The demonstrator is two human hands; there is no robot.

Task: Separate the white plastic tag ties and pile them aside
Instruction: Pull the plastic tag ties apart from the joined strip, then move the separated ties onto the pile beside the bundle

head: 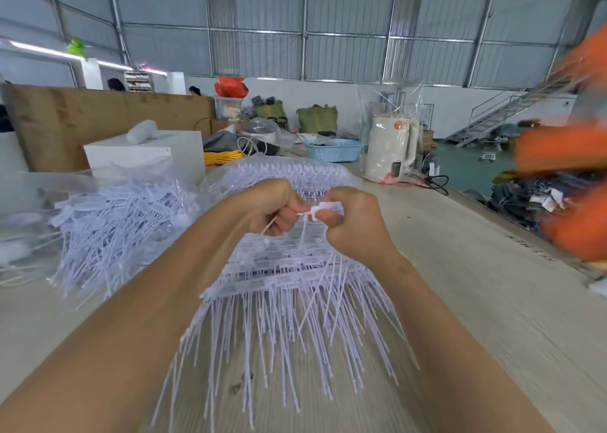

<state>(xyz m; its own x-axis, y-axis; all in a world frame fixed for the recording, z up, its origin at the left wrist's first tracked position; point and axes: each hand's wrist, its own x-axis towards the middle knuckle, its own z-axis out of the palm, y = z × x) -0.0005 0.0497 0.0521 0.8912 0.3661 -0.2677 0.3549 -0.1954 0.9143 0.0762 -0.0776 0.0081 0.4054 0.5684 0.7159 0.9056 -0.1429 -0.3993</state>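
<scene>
A stack of joined white plastic tag ties point(279, 288) lies on the table in front of me, tails fanned toward me. Above it, my left hand point(272, 209) pinches one thin tie whose tail slants down to the left. My right hand point(348, 219) grips the flat tag ends of white ties point(323, 210) between thumb and fingers. The two hands almost touch over the stack. A loose pile of separated white ties point(121, 222) lies to the left.
The pale wooden table point(476, 301) runs away to the right. At the back stand a white box point(144, 156), a clear plastic bag of ties point(282, 170), a blue basket point(333, 150) and a bagged white kettle point(391, 150). A blurred person in orange point(571, 176) is at right.
</scene>
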